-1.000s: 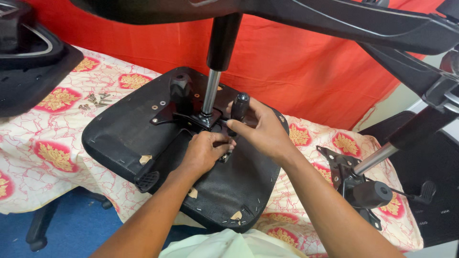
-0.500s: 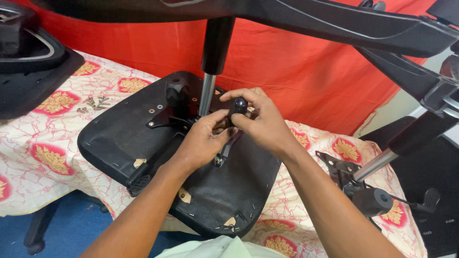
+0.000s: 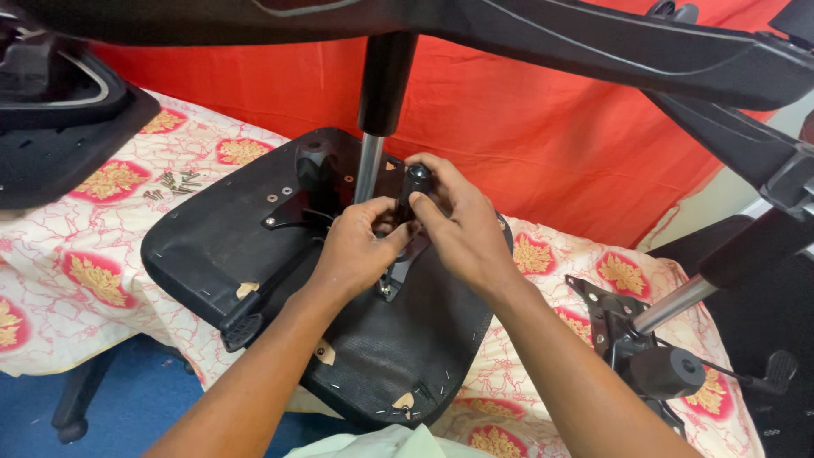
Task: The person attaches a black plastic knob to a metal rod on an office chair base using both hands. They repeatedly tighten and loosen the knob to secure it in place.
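An upturned black seat pan [image 3: 212, 246] of an office chair lies bottom-up on the table [image 3: 102, 280], which is covered with a cream cloth printed with red and gold flowers, and everything here is placed from that seat. At the middle of the seat's underside sits the black metal tilt mechanism [image 3: 292, 208], with a chrome gas-lift column [image 3: 367, 165] rising straight up out of it toward a black chair base [image 3: 593, 42] that spans the top of the view. Both hands work at that mechanism, just right of the column. The right hand [image 3: 462, 229] is closed around a short black knob-like handle [image 3: 415, 182] that stands upright above the mechanism, its fingers wrapped about the grip and its thumb along the front. The left hand [image 3: 356, 250] rests on the seat just below and left of the handle, its fingers curled and pinched together at the handle's lower end; what, if anything, lies between the fingertips cannot be told. A black lever with a flat paddle end [image 3: 246, 318] runs from the mechanism down toward the seat's near-left edge. Left of the seat, on the cloth, lies a small heap of screws [image 3: 170, 182]. Farther left another black chair part [image 3: 59, 127] overhangs the table. Right of the seat a second tilt mechanism [image 3: 632, 339] with its own chrome column lies on the cloth. Behind the seat hangs a red curtain [image 3: 526, 127].
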